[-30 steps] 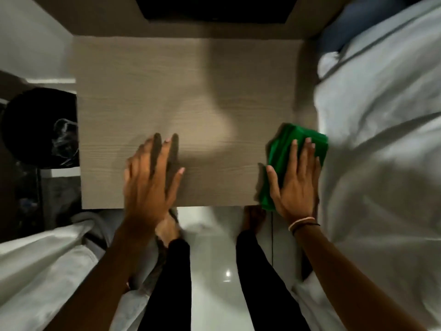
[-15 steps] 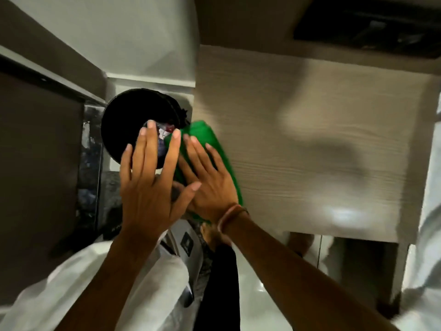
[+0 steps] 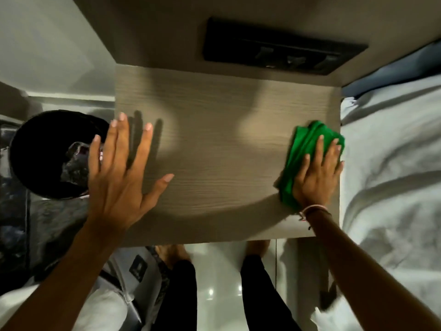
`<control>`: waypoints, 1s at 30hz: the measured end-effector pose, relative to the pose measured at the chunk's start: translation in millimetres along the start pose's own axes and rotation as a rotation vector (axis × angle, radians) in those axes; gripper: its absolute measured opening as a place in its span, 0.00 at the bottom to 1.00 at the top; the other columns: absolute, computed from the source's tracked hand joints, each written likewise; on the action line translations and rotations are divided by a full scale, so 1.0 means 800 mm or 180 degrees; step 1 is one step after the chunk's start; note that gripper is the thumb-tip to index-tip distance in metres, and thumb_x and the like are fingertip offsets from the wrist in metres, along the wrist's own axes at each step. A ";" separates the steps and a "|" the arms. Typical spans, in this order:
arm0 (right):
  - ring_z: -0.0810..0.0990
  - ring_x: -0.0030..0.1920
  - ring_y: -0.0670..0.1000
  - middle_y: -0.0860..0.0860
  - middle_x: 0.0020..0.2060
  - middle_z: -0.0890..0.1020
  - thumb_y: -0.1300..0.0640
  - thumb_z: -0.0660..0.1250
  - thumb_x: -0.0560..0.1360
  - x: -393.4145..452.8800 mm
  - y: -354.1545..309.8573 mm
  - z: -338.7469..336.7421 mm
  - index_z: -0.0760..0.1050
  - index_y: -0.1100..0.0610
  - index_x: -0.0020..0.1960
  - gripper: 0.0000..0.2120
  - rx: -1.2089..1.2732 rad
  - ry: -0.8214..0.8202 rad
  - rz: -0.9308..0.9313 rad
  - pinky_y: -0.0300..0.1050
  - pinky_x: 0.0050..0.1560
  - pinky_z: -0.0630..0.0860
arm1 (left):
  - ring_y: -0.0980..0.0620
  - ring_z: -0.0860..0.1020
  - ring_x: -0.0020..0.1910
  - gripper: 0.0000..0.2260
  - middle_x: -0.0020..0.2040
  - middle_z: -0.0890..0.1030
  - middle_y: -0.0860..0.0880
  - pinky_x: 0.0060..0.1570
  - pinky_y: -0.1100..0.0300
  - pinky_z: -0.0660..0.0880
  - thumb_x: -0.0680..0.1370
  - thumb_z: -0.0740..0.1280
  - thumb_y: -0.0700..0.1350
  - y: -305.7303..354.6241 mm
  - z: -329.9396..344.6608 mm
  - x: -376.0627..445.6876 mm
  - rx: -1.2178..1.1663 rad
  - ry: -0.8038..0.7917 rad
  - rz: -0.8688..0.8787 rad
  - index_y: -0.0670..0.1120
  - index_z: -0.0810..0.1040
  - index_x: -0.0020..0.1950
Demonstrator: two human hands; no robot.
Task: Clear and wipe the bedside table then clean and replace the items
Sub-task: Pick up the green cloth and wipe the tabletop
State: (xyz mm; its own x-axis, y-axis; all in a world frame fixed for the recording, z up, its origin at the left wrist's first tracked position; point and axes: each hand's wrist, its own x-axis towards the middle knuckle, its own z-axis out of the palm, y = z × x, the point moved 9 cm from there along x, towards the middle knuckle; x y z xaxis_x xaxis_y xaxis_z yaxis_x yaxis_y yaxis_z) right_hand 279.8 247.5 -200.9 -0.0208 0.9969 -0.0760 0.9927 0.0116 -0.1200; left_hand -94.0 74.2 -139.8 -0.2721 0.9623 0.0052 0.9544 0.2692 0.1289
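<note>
The bedside table (image 3: 214,144) has a pale wood-grain top with nothing standing on it. A green cloth (image 3: 303,149) lies bunched at the table's right edge. My right hand (image 3: 317,173) presses flat on the cloth, fingers spread over it. My left hand (image 3: 119,170) hovers at the table's left edge, fingers spread, holding nothing; it partly overhangs the bin beside the table.
A black round bin (image 3: 43,151) with crumpled waste stands on the floor left of the table. A bed with white sheets (image 3: 393,175) lies along the right side. A dark switch panel (image 3: 281,53) is on the wall behind. My legs and feet are below the table's front edge.
Half a second ago my right hand held the cloth at the table's left edge by the bin. It has swept the cloth across to the right edge. My left hand stayed at the left.
</note>
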 end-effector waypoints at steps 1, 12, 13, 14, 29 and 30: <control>0.53 0.81 0.59 0.60 0.81 0.55 0.46 0.46 0.83 0.014 0.014 -0.003 0.54 0.54 0.81 0.29 -0.0008 -0.0028 0.0171 0.65 0.78 0.52 | 0.37 0.55 0.81 0.37 0.81 0.53 0.35 0.77 0.37 0.55 0.80 0.50 0.68 0.005 0.007 0.006 0.0026 -0.0030 0.0026 0.46 0.53 0.82; 0.54 0.80 0.66 0.67 0.79 0.56 0.39 0.48 0.82 0.052 -0.255 0.032 0.57 0.61 0.80 0.35 0.0091 0.0158 -0.0794 0.61 0.79 0.52 | 0.38 0.58 0.80 0.35 0.80 0.58 0.35 0.74 0.36 0.60 0.81 0.56 0.66 -0.067 -0.008 0.009 0.0252 0.0187 -0.0192 0.45 0.59 0.80; 0.56 0.79 0.67 0.68 0.78 0.57 0.39 0.49 0.82 0.031 -0.295 0.037 0.59 0.61 0.79 0.35 0.0178 0.0158 -0.0975 0.61 0.79 0.53 | 0.37 0.58 0.80 0.34 0.79 0.59 0.34 0.74 0.36 0.60 0.81 0.56 0.65 -0.079 -0.014 0.005 0.0258 0.0228 -0.0186 0.44 0.60 0.80; 0.56 0.79 0.67 0.67 0.78 0.58 0.39 0.50 0.82 0.010 -0.336 0.043 0.60 0.60 0.79 0.34 0.0274 0.0133 -0.1206 0.60 0.79 0.53 | 0.37 0.58 0.80 0.35 0.79 0.59 0.34 0.74 0.36 0.60 0.81 0.55 0.65 -0.090 -0.020 0.001 0.0285 0.0233 -0.0187 0.44 0.60 0.80; 0.50 0.82 0.58 0.61 0.81 0.53 0.46 0.48 0.82 -0.188 -0.440 0.046 0.55 0.58 0.81 0.31 0.1512 -0.0787 -0.1705 0.59 0.80 0.53 | 0.42 0.50 0.82 0.37 0.82 0.51 0.38 0.79 0.41 0.49 0.79 0.44 0.69 -0.105 -0.062 -0.013 -0.0046 -0.0046 -0.0483 0.49 0.50 0.82; 0.48 0.82 0.56 0.60 0.81 0.53 0.46 0.48 0.82 -0.175 -0.430 0.032 0.55 0.58 0.81 0.31 0.2086 -0.0896 -0.1372 0.57 0.81 0.52 | 0.42 0.50 0.82 0.37 0.82 0.51 0.38 0.79 0.41 0.50 0.79 0.44 0.69 -0.092 -0.064 -0.011 -0.0068 -0.0056 -0.0449 0.49 0.50 0.82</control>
State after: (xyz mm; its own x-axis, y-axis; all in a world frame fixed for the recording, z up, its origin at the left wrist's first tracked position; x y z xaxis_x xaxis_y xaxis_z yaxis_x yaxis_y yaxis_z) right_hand -62.1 101.9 -174.6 -0.4985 0.8577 -0.1256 0.6225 0.2534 -0.7404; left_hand -168.3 43.8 -98.7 -0.4010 0.9155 -0.0318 0.9040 0.4011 0.1481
